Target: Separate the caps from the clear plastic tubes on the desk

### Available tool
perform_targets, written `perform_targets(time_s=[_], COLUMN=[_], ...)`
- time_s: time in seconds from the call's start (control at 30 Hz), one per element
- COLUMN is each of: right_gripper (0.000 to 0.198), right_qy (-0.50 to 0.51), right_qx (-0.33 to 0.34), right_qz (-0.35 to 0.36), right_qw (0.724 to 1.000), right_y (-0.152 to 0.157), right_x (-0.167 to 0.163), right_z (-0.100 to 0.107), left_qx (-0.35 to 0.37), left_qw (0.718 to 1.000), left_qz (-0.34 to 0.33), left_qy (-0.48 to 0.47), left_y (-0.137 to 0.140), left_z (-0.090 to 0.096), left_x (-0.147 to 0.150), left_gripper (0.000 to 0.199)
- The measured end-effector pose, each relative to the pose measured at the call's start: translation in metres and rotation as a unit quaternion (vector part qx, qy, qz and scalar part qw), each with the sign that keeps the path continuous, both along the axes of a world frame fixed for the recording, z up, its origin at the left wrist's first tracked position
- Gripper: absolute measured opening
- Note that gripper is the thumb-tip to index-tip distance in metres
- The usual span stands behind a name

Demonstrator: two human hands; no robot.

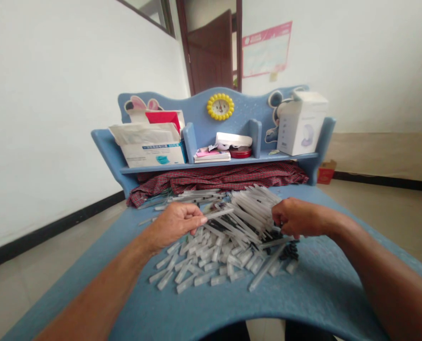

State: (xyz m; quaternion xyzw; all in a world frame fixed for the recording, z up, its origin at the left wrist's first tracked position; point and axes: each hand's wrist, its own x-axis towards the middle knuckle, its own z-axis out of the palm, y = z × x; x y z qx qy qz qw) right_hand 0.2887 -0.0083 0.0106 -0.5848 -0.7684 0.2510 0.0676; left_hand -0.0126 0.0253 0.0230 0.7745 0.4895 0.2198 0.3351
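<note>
My left hand (178, 220) pinches one end of a whitish, translucent pen barrel (219, 213), which points right above the pile. At the pile's right side, my right hand (298, 217) is closed with its fingers curled down; whatever they grip is hidden. Many long translucent pen barrels (252, 202) lie heaped between the hands. Closer to me spread short clear pen caps (204, 258). Small black parts (291, 251) are bunched just below my right hand. One long clear tube (267, 270) lies slanted at the front right of the caps.
Behind the pile, a red checked cloth (211, 176) is tucked under the blue desk's shelf (261, 160). On that shelf stand a mask box (150, 147), a white carton (301, 125), and a red round tin (240, 152). The blue desk (325, 293) curves inward at its front edge.
</note>
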Motion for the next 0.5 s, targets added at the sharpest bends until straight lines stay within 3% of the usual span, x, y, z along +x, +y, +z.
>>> perform_targets(time_s=[0.17,0.27,0.37,0.5], right_gripper=[0.016,0.009,0.017,0.02], right_qy=[-0.029,-0.044,0.015,0.079], right_qx=[-0.004,0.135,0.267,0.289], right_qz=[-0.002,0.005,0.003,0.102], right_qw=[1.0,0.99,0.963,0.949], right_y=[-0.001,-0.005,-0.013,-0.028], right_x=[0.004,0.006,-0.002,-0.027], right_z=[0.009,0.019,0.023,0.019], left_qx=[-0.006,-0.015,-0.02,-0.019], left_qw=[1.0,0.999,0.999,0.997], left_qz=[-0.02,-0.029,-0.046,-0.079], left_qy=[0.012,0.009,0.004,0.003], left_y=[-0.003,-0.009,-0.018,-0.034], left_z=[-0.002,-0.001,0.0,0.001], left_x=[0.002,0.006,0.014,0.028], left_gripper=[0.029,0.03,0.03,0.029])
